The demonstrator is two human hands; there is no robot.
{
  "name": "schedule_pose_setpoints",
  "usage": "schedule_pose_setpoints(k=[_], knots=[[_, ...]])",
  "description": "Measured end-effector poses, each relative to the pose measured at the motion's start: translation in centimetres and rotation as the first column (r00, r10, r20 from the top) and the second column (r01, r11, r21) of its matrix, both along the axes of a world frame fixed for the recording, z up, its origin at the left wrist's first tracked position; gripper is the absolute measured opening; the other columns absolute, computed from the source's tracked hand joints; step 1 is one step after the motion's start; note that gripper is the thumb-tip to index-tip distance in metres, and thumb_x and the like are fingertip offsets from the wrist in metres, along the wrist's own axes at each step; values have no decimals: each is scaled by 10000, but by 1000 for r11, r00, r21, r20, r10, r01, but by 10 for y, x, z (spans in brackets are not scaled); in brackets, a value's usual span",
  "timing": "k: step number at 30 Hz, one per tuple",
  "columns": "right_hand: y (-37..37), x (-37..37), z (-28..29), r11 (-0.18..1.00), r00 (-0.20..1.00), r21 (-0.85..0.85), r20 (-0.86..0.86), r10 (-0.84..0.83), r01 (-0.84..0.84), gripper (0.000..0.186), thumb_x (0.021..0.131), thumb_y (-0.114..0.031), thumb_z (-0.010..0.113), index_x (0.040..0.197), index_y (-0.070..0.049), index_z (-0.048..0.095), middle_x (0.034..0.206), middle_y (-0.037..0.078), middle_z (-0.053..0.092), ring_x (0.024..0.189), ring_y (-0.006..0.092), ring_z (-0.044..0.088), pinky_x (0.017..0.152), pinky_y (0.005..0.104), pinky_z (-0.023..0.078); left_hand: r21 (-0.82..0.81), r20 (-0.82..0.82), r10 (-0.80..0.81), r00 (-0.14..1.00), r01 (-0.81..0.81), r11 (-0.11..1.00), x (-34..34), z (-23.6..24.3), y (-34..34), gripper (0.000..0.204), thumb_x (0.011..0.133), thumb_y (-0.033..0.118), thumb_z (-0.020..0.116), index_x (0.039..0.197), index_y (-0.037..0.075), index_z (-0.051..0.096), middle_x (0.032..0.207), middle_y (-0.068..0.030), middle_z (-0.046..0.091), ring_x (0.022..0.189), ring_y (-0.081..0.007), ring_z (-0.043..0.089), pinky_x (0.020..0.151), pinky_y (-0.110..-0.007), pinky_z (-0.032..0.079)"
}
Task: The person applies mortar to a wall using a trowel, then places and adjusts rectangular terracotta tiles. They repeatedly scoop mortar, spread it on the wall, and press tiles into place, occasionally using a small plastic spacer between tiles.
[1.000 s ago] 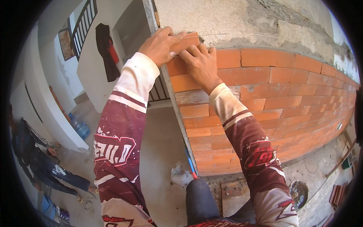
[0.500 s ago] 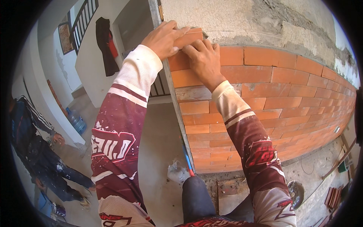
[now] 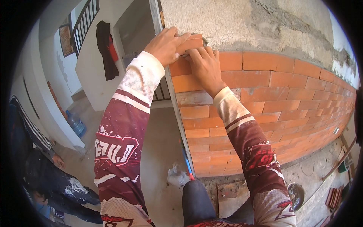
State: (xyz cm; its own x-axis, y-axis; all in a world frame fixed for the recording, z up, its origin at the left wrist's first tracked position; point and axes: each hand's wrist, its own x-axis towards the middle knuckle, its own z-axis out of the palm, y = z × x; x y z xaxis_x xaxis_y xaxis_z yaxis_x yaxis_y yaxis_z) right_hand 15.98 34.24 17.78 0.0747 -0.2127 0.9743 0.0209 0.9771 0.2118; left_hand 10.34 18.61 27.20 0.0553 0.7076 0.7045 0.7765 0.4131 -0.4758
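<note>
A short orange brick piece (image 3: 190, 43) sits at the top left corner of the brick-faced wall (image 3: 261, 77), one course above the rest and against the rough plaster. My left hand (image 3: 166, 46) grips it from the left, with fingers over its top and the thumb at its lower edge. Bent fingers of my right hand (image 3: 206, 68) press together at the joint under that piece. A small dark bit shows by these fingertips, too little to name. A thin string (image 3: 242, 38) runs level across the plaster to the right of the piece.
A grey upright edge strip (image 3: 174, 98) borders the wall beside a doorway. At the left stands a person in dark, paint-marked trousers (image 3: 75, 189). A bucket (image 3: 296, 195) and stacked bricks (image 3: 334, 197) lie low at right. A clear plastic bag (image 3: 177, 176) is on the floor.
The view has tilted slightly, so wall and hands appear a little lower. Both hands stay at the brick piece. The person at the left has moved nearer and lower in view.
</note>
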Motion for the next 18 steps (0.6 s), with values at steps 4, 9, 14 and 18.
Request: schedule_pose_setpoints(k=[4,9,14,18], knots=[[1,2,0,999,1000,45,-23,14,-13,119,814,-135,667,915,-189,636,850,-35,578,827,184,537,709,364,350,11,-2,0,1000,0,1000,1,-1,0,666,749,84,734,1374,197,537,1061,-73,529,1036,-263,532,930,-363,482],[1,-1,0,999,1000,30,-7,-12,12,132,798,-94,646,889,-189,649,834,-32,563,828,185,539,709,363,352,9,-12,-23,1000,23,1000,-5,0,0,670,748,80,733,1376,195,534,1059,-74,527,1043,-260,530,937,-368,478],[0,0,0,1000,1000,-1,3,-6,6,157,781,-76,633,887,-186,669,838,-25,565,837,196,541,730,367,368,10,-31,-24,999,25,1000,-3,0,1,665,750,72,727,1377,180,533,1059,-81,534,1038,-264,535,930,-371,480],[-1,-1,0,1000,1000,-5,24,-12,12,149,779,-82,617,887,-178,655,861,-8,563,868,204,535,758,384,370,-18,40,46,998,-45,999,4,2,0,626,783,66,702,1376,167,524,1106,-100,540,1132,-268,526,971,-371,480]])
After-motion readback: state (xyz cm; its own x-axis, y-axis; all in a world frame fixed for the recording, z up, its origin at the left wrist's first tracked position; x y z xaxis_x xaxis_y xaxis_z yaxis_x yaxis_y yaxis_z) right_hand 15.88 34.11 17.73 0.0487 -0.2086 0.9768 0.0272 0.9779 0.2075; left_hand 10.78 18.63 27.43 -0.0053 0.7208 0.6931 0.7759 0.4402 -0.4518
